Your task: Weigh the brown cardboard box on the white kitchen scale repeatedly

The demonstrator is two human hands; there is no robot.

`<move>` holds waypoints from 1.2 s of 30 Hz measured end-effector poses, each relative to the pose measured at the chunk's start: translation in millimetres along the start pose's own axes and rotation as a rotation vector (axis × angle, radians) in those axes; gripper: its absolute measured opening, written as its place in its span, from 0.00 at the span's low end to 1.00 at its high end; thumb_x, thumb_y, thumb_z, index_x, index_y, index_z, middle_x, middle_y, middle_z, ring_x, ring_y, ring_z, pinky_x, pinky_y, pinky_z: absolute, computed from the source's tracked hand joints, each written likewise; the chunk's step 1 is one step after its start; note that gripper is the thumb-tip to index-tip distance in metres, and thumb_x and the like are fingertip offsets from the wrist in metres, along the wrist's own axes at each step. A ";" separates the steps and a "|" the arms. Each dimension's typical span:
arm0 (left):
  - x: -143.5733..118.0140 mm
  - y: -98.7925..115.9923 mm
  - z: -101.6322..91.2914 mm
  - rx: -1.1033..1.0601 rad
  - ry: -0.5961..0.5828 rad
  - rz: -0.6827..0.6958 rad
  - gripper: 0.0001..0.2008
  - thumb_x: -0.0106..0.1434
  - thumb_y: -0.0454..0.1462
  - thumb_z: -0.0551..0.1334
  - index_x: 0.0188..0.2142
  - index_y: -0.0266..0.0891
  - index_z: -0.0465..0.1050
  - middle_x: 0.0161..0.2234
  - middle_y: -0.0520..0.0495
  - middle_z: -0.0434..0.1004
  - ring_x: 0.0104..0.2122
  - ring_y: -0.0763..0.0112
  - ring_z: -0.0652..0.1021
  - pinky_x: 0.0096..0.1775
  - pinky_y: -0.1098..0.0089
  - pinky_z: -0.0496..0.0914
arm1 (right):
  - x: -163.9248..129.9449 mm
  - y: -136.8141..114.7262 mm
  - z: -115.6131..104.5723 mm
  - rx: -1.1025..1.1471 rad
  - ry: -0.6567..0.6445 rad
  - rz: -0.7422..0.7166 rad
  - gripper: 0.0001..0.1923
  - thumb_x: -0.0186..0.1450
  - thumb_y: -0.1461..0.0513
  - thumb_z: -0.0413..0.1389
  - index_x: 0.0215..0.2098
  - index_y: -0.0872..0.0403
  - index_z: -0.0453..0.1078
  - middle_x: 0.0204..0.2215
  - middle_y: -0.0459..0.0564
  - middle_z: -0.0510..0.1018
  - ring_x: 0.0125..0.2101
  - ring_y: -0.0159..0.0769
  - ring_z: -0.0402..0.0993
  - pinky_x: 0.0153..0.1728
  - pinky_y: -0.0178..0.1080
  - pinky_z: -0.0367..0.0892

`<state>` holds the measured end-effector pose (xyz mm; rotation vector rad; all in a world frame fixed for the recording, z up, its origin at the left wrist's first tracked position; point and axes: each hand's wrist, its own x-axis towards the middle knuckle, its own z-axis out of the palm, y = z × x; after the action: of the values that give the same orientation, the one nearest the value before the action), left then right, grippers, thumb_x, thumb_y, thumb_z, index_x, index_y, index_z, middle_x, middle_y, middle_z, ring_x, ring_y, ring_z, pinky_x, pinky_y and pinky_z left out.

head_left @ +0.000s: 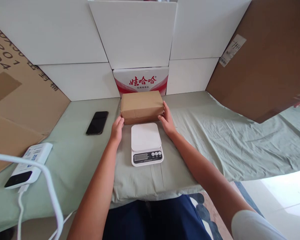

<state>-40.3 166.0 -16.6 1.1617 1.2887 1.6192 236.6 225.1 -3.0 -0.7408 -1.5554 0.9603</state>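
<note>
A closed brown cardboard box (142, 105) sits on the cloth behind the scale, held at both ends. My left hand (117, 128) grips its left end near the front corner, fingers partly hidden behind it. At the right end, my right hand (167, 120) presses with thumb in front and fingers along the side. Between my forearms lies a white digital kitchen scale (146, 138), its platform bare and its small display (141, 157) showing no readable number. The scale's back edge is close to the box's front face.
A black phone (97, 123) lies left of the box. Further left is a white power bank-like device (30, 165) with a white cable (46, 173). White boxes (137, 33) form a back wall; large cardboard panels (262, 56) stand at both sides. Green cloth (235, 133) covers the table.
</note>
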 end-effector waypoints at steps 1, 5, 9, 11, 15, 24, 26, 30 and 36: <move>-0.4 0.3 0.5 0.012 -0.010 0.007 0.33 0.61 0.60 0.65 0.56 0.41 0.79 0.60 0.36 0.80 0.64 0.49 0.76 0.66 0.50 0.67 | -0.1 0.8 -0.1 -0.012 -0.004 -0.005 0.48 0.67 0.41 0.59 0.78 0.43 0.46 0.77 0.52 0.58 0.71 0.52 0.64 0.71 0.57 0.62; -0.9 5.1 0.4 0.084 -0.017 0.056 0.32 0.63 0.59 0.64 0.55 0.41 0.79 0.57 0.37 0.82 0.62 0.49 0.77 0.65 0.51 0.67 | -0.4 3.9 -1.1 -0.053 0.000 -0.050 0.48 0.68 0.39 0.56 0.78 0.42 0.45 0.78 0.52 0.54 0.72 0.52 0.62 0.69 0.58 0.64; -10.2 25.5 3.6 0.134 -0.031 0.197 0.30 0.65 0.58 0.63 0.57 0.41 0.78 0.56 0.38 0.82 0.61 0.50 0.77 0.65 0.55 0.68 | -6.6 -5.3 -2.4 -0.129 0.100 -0.173 0.46 0.67 0.36 0.54 0.77 0.39 0.48 0.77 0.51 0.54 0.74 0.54 0.55 0.71 0.59 0.62; -23.5 40.5 5.5 0.128 -0.043 0.272 0.30 0.66 0.59 0.62 0.57 0.41 0.78 0.56 0.38 0.82 0.62 0.49 0.77 0.64 0.56 0.69 | -16.5 -15.0 -3.4 -0.165 0.123 -0.213 0.46 0.67 0.35 0.53 0.77 0.37 0.48 0.76 0.50 0.55 0.75 0.55 0.52 0.72 0.60 0.59; -70.6 60.3 3.5 0.089 -0.048 0.303 0.32 0.67 0.58 0.62 0.62 0.40 0.75 0.61 0.37 0.79 0.66 0.48 0.73 0.66 0.55 0.68 | -55.6 -35.4 -12.1 -0.213 0.141 -0.242 0.45 0.68 0.35 0.53 0.77 0.35 0.46 0.75 0.49 0.56 0.77 0.56 0.46 0.75 0.61 0.53; -157.3 45.0 -14.4 0.116 -0.066 0.187 0.45 0.64 0.60 0.64 0.69 0.30 0.68 0.66 0.27 0.72 0.68 0.38 0.71 0.67 0.47 0.66 | -124.0 -59.1 -46.7 -0.463 0.011 -0.406 0.41 0.73 0.46 0.52 0.79 0.39 0.42 0.71 0.55 0.60 0.71 0.58 0.59 0.69 0.65 0.62; -158.7 44.6 -13.5 0.120 -0.069 0.177 0.46 0.64 0.60 0.64 0.70 0.30 0.67 0.67 0.26 0.72 0.68 0.37 0.70 0.68 0.46 0.65 | -122.9 -59.8 -46.5 -0.472 0.018 -0.401 0.40 0.74 0.47 0.51 0.79 0.40 0.42 0.71 0.56 0.61 0.71 0.57 0.60 0.69 0.64 0.63; -156.4 44.8 -12.1 0.119 -0.057 0.164 0.46 0.64 0.60 0.64 0.70 0.31 0.66 0.66 0.27 0.72 0.68 0.38 0.70 0.68 0.47 0.65 | -121.0 -59.1 -43.6 -0.488 0.011 -0.352 0.40 0.74 0.46 0.50 0.79 0.41 0.41 0.71 0.57 0.60 0.71 0.57 0.59 0.67 0.63 0.66; -154.5 43.6 -13.6 0.105 -0.012 0.138 0.46 0.61 0.61 0.66 0.69 0.33 0.69 0.63 0.29 0.76 0.67 0.38 0.72 0.66 0.45 0.67 | -120.2 -63.9 -41.0 -0.448 0.015 -0.373 0.38 0.74 0.48 0.51 0.79 0.37 0.43 0.70 0.55 0.60 0.70 0.56 0.60 0.67 0.63 0.66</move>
<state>-6.5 8.8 -5.5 1.3487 1.3244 1.6570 302.5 99.1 -1.0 -0.7233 -1.8385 0.3324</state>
